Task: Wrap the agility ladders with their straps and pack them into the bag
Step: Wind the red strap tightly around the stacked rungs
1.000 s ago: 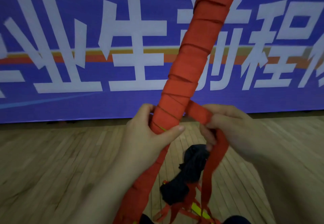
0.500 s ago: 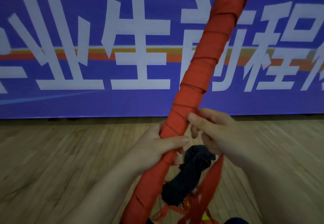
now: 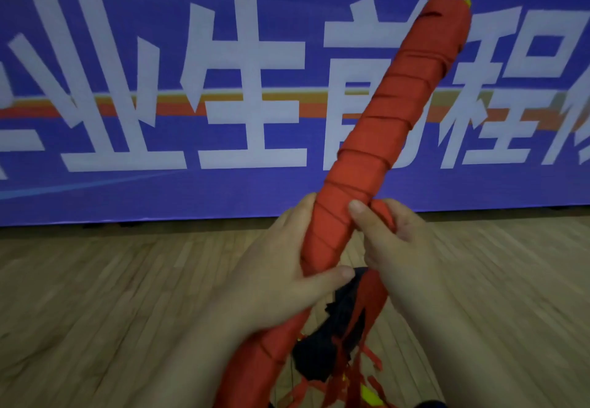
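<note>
A long bundle of agility ladder rungs [image 3: 386, 139], wound in red strap, slants up from the bottom centre to the upper right, with a yellow tip showing at its top end. My left hand [image 3: 281, 267] grips the bundle at its middle, thumb across the front. My right hand [image 3: 396, 248] pinches the loose red strap [image 3: 383, 212] right against the bundle's right side. The strap's tail [image 3: 370, 305] hangs down below my right hand. A dark bag [image 3: 325, 353] lies on the floor under my hands, among more red straps and yellow rungs [image 3: 367, 391].
A wooden plank floor [image 3: 111, 311] stretches all around. A blue banner [image 3: 159, 88] with large white characters stands along the far edge of the floor.
The bundle has tipped lower so its top end is now in view. My right hand has brought the strap from the right side in against the bundle and up.
</note>
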### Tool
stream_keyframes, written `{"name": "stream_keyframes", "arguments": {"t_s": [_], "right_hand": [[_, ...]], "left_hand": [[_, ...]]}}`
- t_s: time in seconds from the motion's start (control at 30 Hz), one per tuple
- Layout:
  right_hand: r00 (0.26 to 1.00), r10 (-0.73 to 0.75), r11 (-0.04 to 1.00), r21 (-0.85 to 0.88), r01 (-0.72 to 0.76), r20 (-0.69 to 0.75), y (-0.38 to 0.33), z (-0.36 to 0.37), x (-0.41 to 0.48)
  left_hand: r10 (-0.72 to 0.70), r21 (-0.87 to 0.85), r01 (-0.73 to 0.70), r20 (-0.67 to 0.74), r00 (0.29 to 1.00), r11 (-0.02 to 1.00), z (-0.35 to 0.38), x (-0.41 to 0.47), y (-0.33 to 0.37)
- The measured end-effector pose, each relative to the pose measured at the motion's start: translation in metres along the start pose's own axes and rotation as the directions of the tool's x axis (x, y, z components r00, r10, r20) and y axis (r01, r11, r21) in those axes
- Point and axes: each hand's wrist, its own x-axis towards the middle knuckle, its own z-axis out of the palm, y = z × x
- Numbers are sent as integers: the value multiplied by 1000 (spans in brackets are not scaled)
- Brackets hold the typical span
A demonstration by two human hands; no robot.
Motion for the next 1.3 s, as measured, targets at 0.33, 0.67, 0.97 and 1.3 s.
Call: {"name": "stream_keyframes", "arguments": {"t_s": [0.33,0.67,0.97,1.3], "right_hand": [[978,114,897,-442,-25,176,-14,-19,17],[1000,1,998,-66,-2,-19,8,-2,8],[918,200,976,-149,-157,341,-22,-31,12],[997,-53,957,-282,68,61,-21,-3,4]], "left_hand": [[-155,-54,146,-253,955,988,29,23,-28],[80,-87,-84,-53,995,993,20,7,-26],[-155,-685,278,237,959,673,16,-3,-23],[-87,178,137,-262,961,974,22,-14,4]]}}
